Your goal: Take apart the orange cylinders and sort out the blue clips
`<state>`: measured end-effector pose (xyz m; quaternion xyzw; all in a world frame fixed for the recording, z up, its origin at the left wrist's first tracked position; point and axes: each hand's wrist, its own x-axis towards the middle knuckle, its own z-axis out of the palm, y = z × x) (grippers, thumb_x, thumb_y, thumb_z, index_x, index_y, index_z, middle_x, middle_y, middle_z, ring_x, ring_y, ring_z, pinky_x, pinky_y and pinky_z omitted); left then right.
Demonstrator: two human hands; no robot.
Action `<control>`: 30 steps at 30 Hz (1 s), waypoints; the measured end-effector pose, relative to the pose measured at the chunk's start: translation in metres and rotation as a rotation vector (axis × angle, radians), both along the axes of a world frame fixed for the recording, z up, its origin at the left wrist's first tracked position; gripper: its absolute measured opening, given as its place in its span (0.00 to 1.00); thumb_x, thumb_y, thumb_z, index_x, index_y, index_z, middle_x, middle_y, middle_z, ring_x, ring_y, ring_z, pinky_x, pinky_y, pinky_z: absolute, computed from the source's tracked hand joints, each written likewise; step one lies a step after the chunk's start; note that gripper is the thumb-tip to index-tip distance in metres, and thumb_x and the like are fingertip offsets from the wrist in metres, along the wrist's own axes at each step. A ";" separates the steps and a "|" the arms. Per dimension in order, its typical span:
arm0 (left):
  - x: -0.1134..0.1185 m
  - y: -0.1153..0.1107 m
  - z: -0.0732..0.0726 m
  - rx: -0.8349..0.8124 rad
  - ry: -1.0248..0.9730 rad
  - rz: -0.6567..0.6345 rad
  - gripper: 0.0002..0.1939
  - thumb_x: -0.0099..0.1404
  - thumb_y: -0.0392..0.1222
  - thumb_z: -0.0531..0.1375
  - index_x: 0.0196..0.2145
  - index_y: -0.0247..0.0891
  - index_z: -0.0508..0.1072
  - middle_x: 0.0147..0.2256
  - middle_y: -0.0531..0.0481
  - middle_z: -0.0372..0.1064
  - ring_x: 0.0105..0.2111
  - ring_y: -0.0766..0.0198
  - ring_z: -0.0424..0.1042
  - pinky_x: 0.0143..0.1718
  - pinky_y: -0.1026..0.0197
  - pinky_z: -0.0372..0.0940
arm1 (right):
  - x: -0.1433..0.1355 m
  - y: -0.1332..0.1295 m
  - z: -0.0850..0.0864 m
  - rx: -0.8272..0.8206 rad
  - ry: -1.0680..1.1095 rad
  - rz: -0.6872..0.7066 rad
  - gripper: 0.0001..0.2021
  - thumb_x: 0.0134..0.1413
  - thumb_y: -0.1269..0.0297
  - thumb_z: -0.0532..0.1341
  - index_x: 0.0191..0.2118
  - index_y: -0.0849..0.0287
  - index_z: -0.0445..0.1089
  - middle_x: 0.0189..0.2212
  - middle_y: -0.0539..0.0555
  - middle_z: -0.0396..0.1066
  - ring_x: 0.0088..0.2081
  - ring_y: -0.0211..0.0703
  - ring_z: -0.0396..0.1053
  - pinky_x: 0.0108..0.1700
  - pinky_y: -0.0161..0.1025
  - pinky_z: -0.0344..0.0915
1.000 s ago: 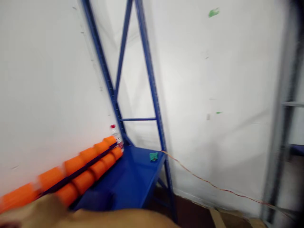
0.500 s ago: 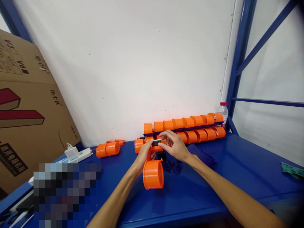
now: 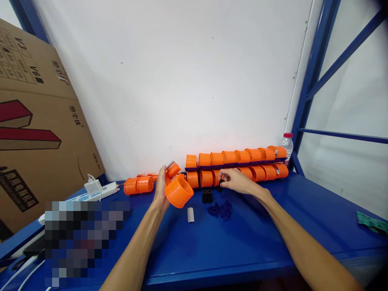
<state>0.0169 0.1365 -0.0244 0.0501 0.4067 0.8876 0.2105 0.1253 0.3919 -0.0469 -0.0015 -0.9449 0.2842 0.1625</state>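
My left hand (image 3: 161, 190) is wrapped round an orange plastic part with a wide cup (image 3: 179, 192) at its near end. A smaller end with a grey edge tilts up beyond the fingers. At the front of the orange rows, my right hand (image 3: 236, 180) pinches a small black piece (image 3: 220, 186), partly hidden by the fingers. Between the hands a pair of black cylinders (image 3: 207, 197) stands on the blue table. Closer in lie a pale curved strip (image 3: 190, 215) and a cluster of small dark blue parts (image 3: 222, 210).
Two rows of orange cups (image 3: 242, 156) run along the wall. More orange parts (image 3: 138, 185) lie at the left, near a white power strip (image 3: 109, 189). A cardboard box (image 3: 39, 133) leans at far left. A bottle (image 3: 287, 142) and a green packet (image 3: 371, 221) are at right.
My hands have moved apart. The left carried the orange part leftward and tilted it; the right left it and now pinches a black piece. The pale strip now shows on the table.
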 end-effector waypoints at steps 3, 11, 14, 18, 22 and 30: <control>0.000 0.002 -0.001 -0.005 -0.013 -0.022 0.18 0.74 0.53 0.54 0.37 0.35 0.71 0.25 0.47 0.72 0.21 0.61 0.73 0.23 0.62 0.70 | -0.004 -0.006 -0.011 0.101 -0.132 0.076 0.09 0.49 0.71 0.64 0.39 0.60 0.74 0.26 0.48 0.70 0.29 0.38 0.65 0.31 0.35 0.54; -0.008 0.007 -0.012 0.019 0.023 -0.043 0.15 0.73 0.51 0.56 0.39 0.36 0.71 0.27 0.48 0.73 0.22 0.63 0.73 0.25 0.63 0.70 | -0.011 -0.016 -0.019 0.148 -0.194 0.090 0.11 0.49 0.68 0.70 0.41 0.60 0.76 0.30 0.49 0.73 0.32 0.40 0.68 0.30 0.34 0.53; -0.008 0.008 -0.011 0.002 0.049 -0.027 0.15 0.75 0.50 0.54 0.38 0.36 0.71 0.26 0.49 0.72 0.22 0.63 0.73 0.23 0.63 0.69 | -0.012 -0.017 -0.020 0.152 -0.196 0.095 0.12 0.49 0.68 0.70 0.42 0.60 0.76 0.31 0.49 0.73 0.32 0.40 0.67 0.31 0.34 0.53; -0.006 0.009 -0.009 -0.003 0.043 -0.010 0.15 0.75 0.49 0.53 0.38 0.36 0.71 0.27 0.49 0.72 0.22 0.63 0.72 0.24 0.63 0.69 | -0.012 -0.020 -0.020 0.159 -0.190 0.100 0.14 0.49 0.69 0.70 0.43 0.59 0.75 0.32 0.49 0.73 0.34 0.40 0.68 0.32 0.34 0.54; -0.005 0.008 -0.008 -0.023 0.043 -0.019 0.16 0.75 0.50 0.53 0.37 0.36 0.70 0.25 0.50 0.70 0.21 0.64 0.71 0.23 0.64 0.67 | -0.009 -0.017 -0.017 0.125 -0.212 0.103 0.16 0.48 0.68 0.71 0.45 0.60 0.74 0.31 0.49 0.74 0.33 0.41 0.69 0.31 0.35 0.55; -0.007 0.017 -0.028 -0.170 0.328 0.070 0.24 0.65 0.61 0.62 0.25 0.39 0.63 0.16 0.58 0.56 0.16 0.70 0.55 0.19 0.66 0.53 | 0.012 -0.051 -0.001 0.079 0.399 0.137 0.28 0.51 0.75 0.59 0.60 0.56 0.64 0.51 0.57 0.72 0.47 0.47 0.73 0.48 0.43 0.69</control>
